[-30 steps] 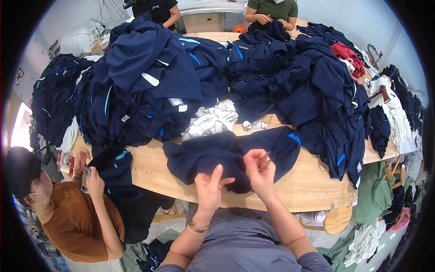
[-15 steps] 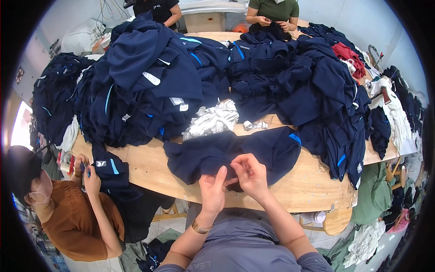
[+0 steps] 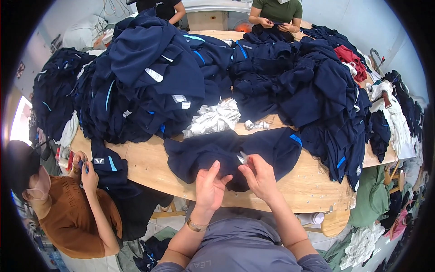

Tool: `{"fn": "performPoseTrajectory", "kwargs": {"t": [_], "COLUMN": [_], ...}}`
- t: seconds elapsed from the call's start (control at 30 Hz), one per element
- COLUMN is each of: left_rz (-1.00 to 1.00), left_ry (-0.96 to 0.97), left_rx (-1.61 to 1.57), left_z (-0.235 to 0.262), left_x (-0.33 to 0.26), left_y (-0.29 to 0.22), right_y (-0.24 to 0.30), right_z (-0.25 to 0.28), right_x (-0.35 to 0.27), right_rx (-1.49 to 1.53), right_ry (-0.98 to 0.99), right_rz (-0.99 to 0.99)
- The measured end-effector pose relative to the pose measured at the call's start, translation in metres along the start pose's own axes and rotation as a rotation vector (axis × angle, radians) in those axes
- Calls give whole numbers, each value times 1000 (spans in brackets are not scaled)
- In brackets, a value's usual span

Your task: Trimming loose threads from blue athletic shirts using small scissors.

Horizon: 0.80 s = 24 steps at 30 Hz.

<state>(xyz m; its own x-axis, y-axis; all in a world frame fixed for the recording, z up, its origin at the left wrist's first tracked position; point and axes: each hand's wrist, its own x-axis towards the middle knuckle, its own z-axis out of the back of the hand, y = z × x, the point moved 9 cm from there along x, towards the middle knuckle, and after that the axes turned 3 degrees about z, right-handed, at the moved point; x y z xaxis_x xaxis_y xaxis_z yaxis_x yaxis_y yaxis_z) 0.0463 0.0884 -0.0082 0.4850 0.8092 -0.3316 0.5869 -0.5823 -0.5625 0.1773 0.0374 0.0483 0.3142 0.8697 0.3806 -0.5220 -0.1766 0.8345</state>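
A navy garment [image 3: 195, 156] lies spread on the table in front of me, with a bright blue strip at its right end. Over its near edge my left hand [image 3: 210, 185] is open, palm turned up, thumb apart from the fingers and nothing seen in it. To its right, my right hand [image 3: 259, 176] is closed, pinching a small whitish, pointed piece [image 3: 243, 158] that sticks out past the fingertips. Whether this piece is a blade or a label I cannot make out. The two hands are apart.
Large navy garment heaps [image 3: 149, 68] [image 3: 312, 81] cover the far left and right. Between them sits a pile of white strips [image 3: 213, 119] beside a small white roll [image 3: 256, 125]. A co-worker in brown [image 3: 74, 215] handles a garment at left; two more people stand across the table [image 3: 312, 192].
My hands have moved apart; the right has shifted right and the whitish piece now shows in it. The left has drawn slightly back from the garment.
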Motion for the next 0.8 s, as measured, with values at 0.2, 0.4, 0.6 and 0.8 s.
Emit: {"fn": "performPoseTrajectory", "kwargs": {"t": [0.2, 0.4, 0.6, 0.8], "left_rz": [-15, -34, -110, -178], "left_ry": [36, 86, 65, 93], "left_rx": [30, 70, 156, 209], "left_z": [-7, -11, -11, -13], "left_x": [-3, -6, -8, -9], "left_y": [-1, -1, -2, -5], "right_y": [10, 11, 15, 17], "right_z": [-6, -9, -8, -6], "right_x": [-2, 0, 1, -1], "right_rx": [-361, -397, -382, -413], "right_ry": [49, 116, 95, 98], "right_rz": [161, 149, 189, 207]}}
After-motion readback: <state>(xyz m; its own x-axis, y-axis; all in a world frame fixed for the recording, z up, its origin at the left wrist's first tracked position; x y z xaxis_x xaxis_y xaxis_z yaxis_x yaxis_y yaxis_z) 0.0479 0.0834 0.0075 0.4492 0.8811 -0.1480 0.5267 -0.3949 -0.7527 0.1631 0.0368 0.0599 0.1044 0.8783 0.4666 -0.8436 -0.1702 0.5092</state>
